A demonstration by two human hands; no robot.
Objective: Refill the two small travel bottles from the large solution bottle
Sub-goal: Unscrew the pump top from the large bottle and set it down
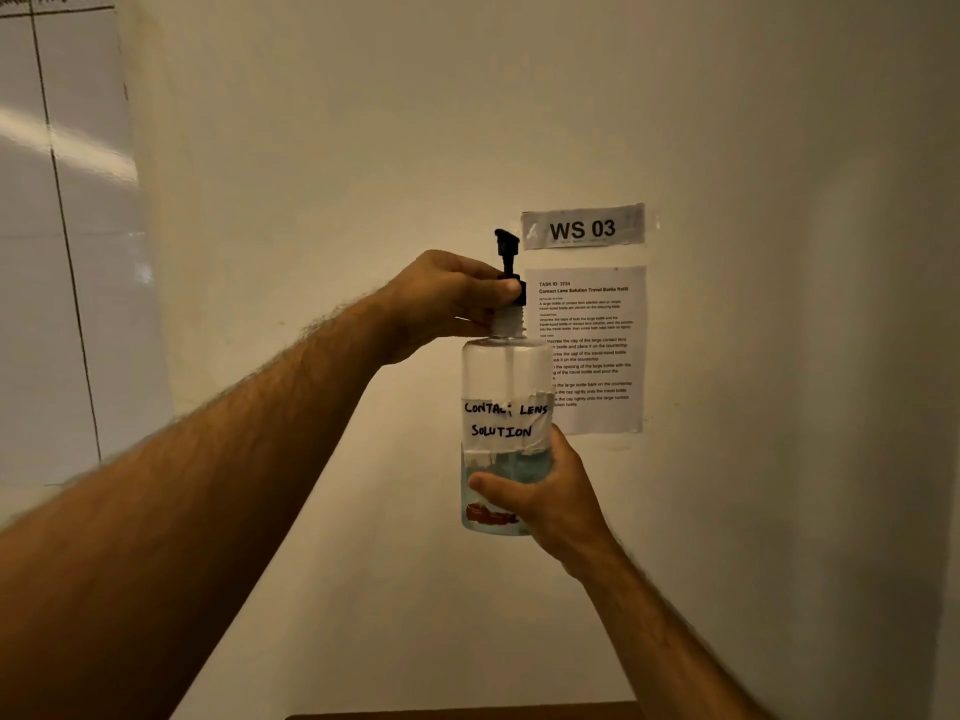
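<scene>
Plain cream wall [363,148] filling most of the view, whiteboard [57,252] with ruled black lines at far left. "WS 03" sign [583,227] taped to the wall right of centre, printed task sheet [592,350] taped just below it, headed "Contact Lens Solution Travel Bottle Refill". Sliver of dark brown surface [467,715] at bottom edge, too little showing to say more.

Large solution bottle [506,439] held upright in mid-air in front of the wall, overlapping the left edge of the task sheet. Clear plastic, white tape label handwritten "CONTACT LENS SOLUTION". Liquid visible only in the lower part, roughly below the label. Reddish mark near the base, not identifiable.

Right hand [540,491] wrapped around the lower body of the bottle, thumb across the front, fingers behind. Firm closed grip on the bottle.

Left hand [452,304] up at the neck, fingers pinched closed around the collar of the black pump cap [509,267]. Pump head and nozzle sticking up above the fingers, nozzle pointing left. White threaded neck exposed below the collar, so cap sitting raised rather than fully seated. Dip tube faintly visible inside the bottle below the neck.

Both forearms bare, reaching up from the lower corners. Small travel bottles out of view.
</scene>
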